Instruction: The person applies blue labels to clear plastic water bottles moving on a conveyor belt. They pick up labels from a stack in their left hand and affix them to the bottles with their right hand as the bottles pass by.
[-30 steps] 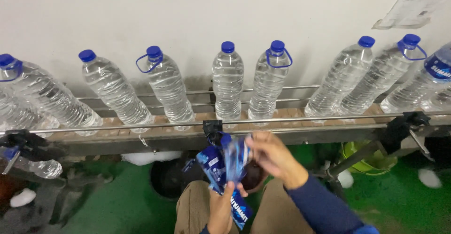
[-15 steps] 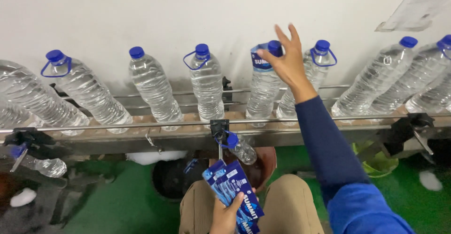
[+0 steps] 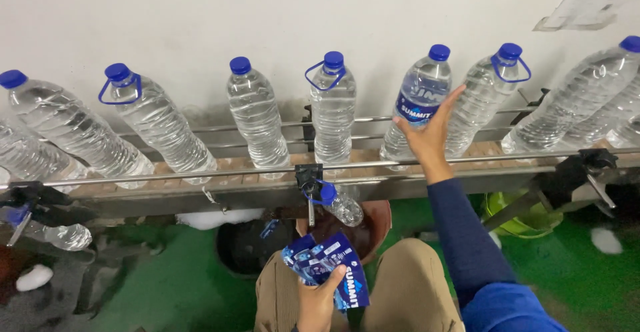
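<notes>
Right hand (image 3: 427, 135) fingers wrap the labelled water bottle (image 3: 417, 105), hiding its lower half; left hand (image 3: 320, 299), wrist cut off, clutches blue labels (image 3: 327, 265).

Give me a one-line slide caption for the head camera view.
Right hand grips a labelled bottle on the conveyor while the left hand holds a stack of blue labels.

Open gaps between bottles (image 3: 255, 115); guide rail (image 3: 220, 174) across their front.
</notes>
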